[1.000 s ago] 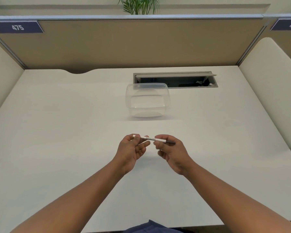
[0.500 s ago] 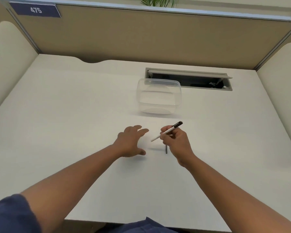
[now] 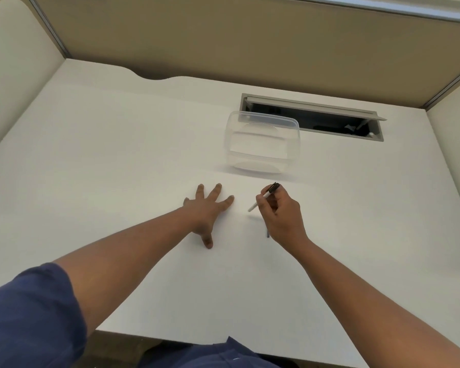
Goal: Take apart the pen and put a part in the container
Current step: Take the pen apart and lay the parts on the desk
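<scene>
My right hand (image 3: pixel 282 217) grips a slim white pen body with a black end (image 3: pixel 265 197), tilted with the black end up and to the right. A small dark pen part (image 3: pixel 268 233) lies on the desk just under and left of that hand, mostly hidden by it. My left hand (image 3: pixel 210 209) rests flat on the white desk with fingers spread, holding nothing, a short way left of the pen. The clear plastic container (image 3: pixel 262 144) stands with its top uncovered beyond both hands and looks empty.
An open cable hatch (image 3: pixel 314 116) is set into the desk behind the container. Tan partition panels close off the back, and cream side panels (image 3: pixel 14 67) flank the desk. The desk's front edge runs near my body.
One second ago both hands held the pen together. The left hand let go and now lies flat and spread on the desk; a dark part lies on the desk. The right hand keeps the pen body.
</scene>
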### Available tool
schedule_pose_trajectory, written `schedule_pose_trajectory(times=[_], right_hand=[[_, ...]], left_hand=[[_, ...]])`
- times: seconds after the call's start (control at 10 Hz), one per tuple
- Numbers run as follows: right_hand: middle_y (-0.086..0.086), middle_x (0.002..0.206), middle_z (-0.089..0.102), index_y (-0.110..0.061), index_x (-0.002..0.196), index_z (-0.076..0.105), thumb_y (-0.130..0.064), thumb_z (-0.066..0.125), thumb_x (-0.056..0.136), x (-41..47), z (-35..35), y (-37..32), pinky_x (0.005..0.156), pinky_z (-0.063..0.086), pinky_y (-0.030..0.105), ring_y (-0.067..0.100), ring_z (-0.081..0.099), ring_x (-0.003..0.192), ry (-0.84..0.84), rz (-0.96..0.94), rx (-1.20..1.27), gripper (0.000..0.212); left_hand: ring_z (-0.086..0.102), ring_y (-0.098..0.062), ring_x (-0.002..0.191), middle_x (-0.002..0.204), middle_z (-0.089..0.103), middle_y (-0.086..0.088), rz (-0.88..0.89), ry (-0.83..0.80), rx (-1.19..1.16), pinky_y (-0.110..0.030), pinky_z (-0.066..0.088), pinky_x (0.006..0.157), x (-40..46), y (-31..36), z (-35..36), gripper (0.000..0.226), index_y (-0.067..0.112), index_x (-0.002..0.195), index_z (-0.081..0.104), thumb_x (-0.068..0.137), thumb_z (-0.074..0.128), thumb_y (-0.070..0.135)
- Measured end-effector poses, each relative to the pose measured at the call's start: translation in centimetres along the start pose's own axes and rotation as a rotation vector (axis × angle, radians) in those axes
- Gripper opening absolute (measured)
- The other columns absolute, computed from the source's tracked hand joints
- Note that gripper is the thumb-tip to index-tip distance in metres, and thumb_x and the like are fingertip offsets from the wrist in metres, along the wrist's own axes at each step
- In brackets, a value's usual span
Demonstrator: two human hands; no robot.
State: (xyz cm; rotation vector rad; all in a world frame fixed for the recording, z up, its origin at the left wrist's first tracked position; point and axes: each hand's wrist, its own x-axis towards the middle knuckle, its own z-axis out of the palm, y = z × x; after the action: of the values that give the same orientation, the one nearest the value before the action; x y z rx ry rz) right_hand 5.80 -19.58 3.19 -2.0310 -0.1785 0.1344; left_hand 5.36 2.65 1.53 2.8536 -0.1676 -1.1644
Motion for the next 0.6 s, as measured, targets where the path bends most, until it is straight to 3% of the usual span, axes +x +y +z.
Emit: schedule_pose_trajectory(times=[0.1,0.2,0.3,0.4,0.6], right_hand=[[-0.009,0.078,0.069,-0.028,0.099,0.057,-0.030,0.057,0.099,-0.1,0.4,0.6,0.061,0.051,0.022,0.009,0.066,0.073,-0.020,-0.045,-0.060,0.002],[-0.003,0.073,0.066,-0.024,0.096,0.055,-0.021,0.054,0.102,-0.3,0.8,1.3,0.064,0.047,0.033,0.013,0.058,0.065,-0.080,-0.021,-0.157,0.007],[-0.006,0.069,0.064,-0.027,0.094,0.053,-0.020,0.052,0.102,-0.2,0.8,1.4,0.056,0.040,0.028,0.012,0.051,0.056,-0.064,-0.038,-0.146,0.011],[-0.013,0.066,0.061,-0.027,0.092,0.049,-0.021,0.050,0.102,-0.3,0.8,1.4,0.062,0.040,0.034,0.005,0.052,0.056,-0.122,-0.025,-0.208,0.012],[0.003,0.076,0.068,-0.039,0.089,0.042,-0.023,0.046,0.105,-1.2,1.1,1.5,0.081,0.048,0.050,0.015,0.052,0.057,-0.130,-0.010,-0.269,0.023]], left_hand=[[-0.024,-0.044,0.149,0.163,-0.034,0.005,0.003,-0.002,0.006,-0.072,0.020,0.113,0.2,0.0,0.1,0.150,0.048,0.151,-0.020,0.055,0.095,0.042],[-0.023,-0.044,0.149,0.163,-0.034,0.005,0.004,-0.001,0.013,-0.072,0.019,0.113,0.4,0.0,0.3,0.150,0.049,0.151,-0.021,0.056,0.095,0.043],[-0.023,-0.044,0.149,0.163,-0.034,0.005,0.000,0.002,0.013,-0.072,0.019,0.113,0.5,-0.1,0.4,0.150,0.049,0.150,-0.021,0.055,0.095,0.043],[-0.023,-0.044,0.149,0.163,-0.033,0.005,0.000,0.006,0.013,-0.072,0.019,0.113,0.6,-0.1,0.5,0.150,0.049,0.150,-0.021,0.055,0.095,0.043],[-0.023,-0.045,0.149,0.163,-0.033,0.005,-0.002,0.014,0.018,-0.072,0.020,0.113,0.7,-0.1,0.5,0.150,0.049,0.151,-0.021,0.055,0.095,0.043]])
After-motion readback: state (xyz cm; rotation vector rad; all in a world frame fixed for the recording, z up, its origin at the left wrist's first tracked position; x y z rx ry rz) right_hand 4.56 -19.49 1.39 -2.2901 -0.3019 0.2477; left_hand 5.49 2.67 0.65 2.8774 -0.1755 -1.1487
